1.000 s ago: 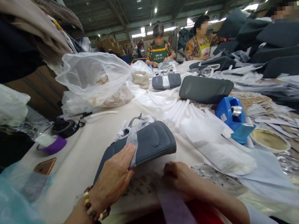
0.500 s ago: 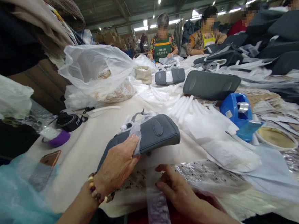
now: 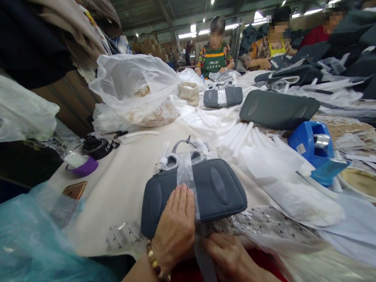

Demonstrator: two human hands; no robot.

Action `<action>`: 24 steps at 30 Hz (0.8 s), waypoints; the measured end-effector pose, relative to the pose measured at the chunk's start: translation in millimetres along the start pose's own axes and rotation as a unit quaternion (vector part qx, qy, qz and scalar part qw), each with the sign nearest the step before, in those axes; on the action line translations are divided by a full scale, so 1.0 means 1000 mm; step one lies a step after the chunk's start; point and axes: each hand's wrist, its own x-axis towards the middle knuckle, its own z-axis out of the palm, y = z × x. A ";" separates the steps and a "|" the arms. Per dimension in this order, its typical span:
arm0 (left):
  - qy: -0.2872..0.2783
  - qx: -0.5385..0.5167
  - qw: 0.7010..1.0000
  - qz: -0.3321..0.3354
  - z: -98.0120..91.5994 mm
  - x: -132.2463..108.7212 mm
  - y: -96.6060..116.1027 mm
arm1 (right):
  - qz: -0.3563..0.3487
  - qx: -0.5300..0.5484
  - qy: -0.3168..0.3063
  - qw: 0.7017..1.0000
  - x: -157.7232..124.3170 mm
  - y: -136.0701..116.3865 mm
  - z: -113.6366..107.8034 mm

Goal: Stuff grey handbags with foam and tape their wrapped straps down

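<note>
A dark grey padded visor-like pad [image 3: 211, 191] lies flat on the cream table [image 3: 126, 184] in front of me, with a strip of translucent white film [image 3: 188, 175] wrapped over its middle. My left hand [image 3: 176, 225] lies flat on the pad, fingers stretched out beside the strip, a bead bracelet on the wrist. My right hand [image 3: 226, 258] is below the pad's near edge, fingers curled on the strip's hanging lower end [image 3: 205, 264]. Bagged small fittings [image 3: 179, 154] stick out behind the pad.
A blue tape dispenser [image 3: 315, 149] stands right. White foam sleeves [image 3: 239, 139] fan across the middle, more grey pads [image 3: 277, 109] lie behind. Big plastic bag [image 3: 136, 91] back left, purple tape roll [image 3: 82, 165], phone [image 3: 74, 190]. Three people work at the far end.
The pad has been turned and laid flat with its face up. My left hand has flattened on it; my right hand has pulled the strip down over the near edge.
</note>
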 end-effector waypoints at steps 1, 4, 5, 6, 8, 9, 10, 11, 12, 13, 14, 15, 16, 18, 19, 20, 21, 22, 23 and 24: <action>0.015 0.010 1.000 -0.001 0.005 -0.004 0.007 | -0.026 -0.034 0.024 0.999 -0.001 0.000 0.002; 0.052 0.023 0.998 -0.012 0.017 -0.015 0.021 | -0.091 -0.102 0.070 0.988 0.000 -0.001 0.001; 0.058 0.025 0.998 -0.013 0.019 -0.016 0.024 | -0.110 -0.112 0.081 0.984 0.001 -0.003 -0.001; 0.063 0.028 0.998 -0.014 0.020 -0.017 0.027 | -0.128 -0.112 0.089 0.981 0.003 -0.005 -0.005; 0.067 0.039 0.997 -0.015 0.021 -0.017 0.030 | -0.158 -0.114 0.106 0.975 0.005 -0.008 -0.013; 0.063 0.045 0.997 -0.018 0.021 -0.016 0.031 | -0.168 -0.116 0.103 0.973 0.006 -0.009 -0.017; 0.062 0.048 0.997 -0.022 0.021 -0.015 0.032 | -0.168 -0.119 0.094 0.974 0.007 -0.010 -0.020; 0.060 0.050 0.997 -0.026 0.020 -0.014 0.033 | -0.162 -0.121 0.086 0.976 0.008 -0.009 -0.022; 0.058 0.050 0.997 -0.029 0.020 -0.014 0.033 | -0.150 -0.122 0.080 0.978 0.009 -0.007 -0.022; 0.056 0.048 0.997 -0.028 0.020 -0.015 0.034 | -0.138 -0.124 0.080 0.979 0.009 -0.004 -0.022; 0.054 0.040 0.998 -0.023 0.019 -0.016 0.033 | -0.127 -0.128 0.089 0.980 0.009 -0.001 -0.021; 0.045 0.023 0.999 -0.016 0.019 -0.018 0.033 | -0.122 -0.133 0.105 0.978 0.009 0.003 -0.019; 0.029 -0.004 1.000 -0.008 0.018 -0.021 0.031 | -0.122 -0.137 0.117 0.976 0.009 0.007 -0.017; -0.017 -0.074 0.997 0.009 0.014 -0.027 0.025 | -0.124 -0.133 0.115 0.977 0.007 0.013 -0.014; -0.042 -0.111 0.993 0.015 0.011 -0.030 0.020 | -0.127 -0.125 0.107 0.978 0.006 0.015 -0.013; -0.067 -0.145 0.987 0.022 0.008 -0.032 0.015 | -0.130 -0.119 0.096 0.980 0.005 0.015 -0.012; -0.089 -0.175 0.980 0.030 0.005 -0.033 0.008 | -0.132 -0.115 0.086 0.981 0.004 0.016 -0.013; -0.109 -0.202 0.973 0.038 0.002 -0.034 0.000 | -0.132 -0.115 0.079 0.981 0.004 0.015 -0.013; -0.127 -0.226 0.965 0.050 -0.001 -0.033 -0.008 | -0.135 -0.118 0.076 0.981 0.003 0.015 -0.013; -0.141 -0.247 0.957 0.060 -0.003 -0.031 -0.015 | -0.136 -0.122 0.073 0.980 0.003 0.014 -0.014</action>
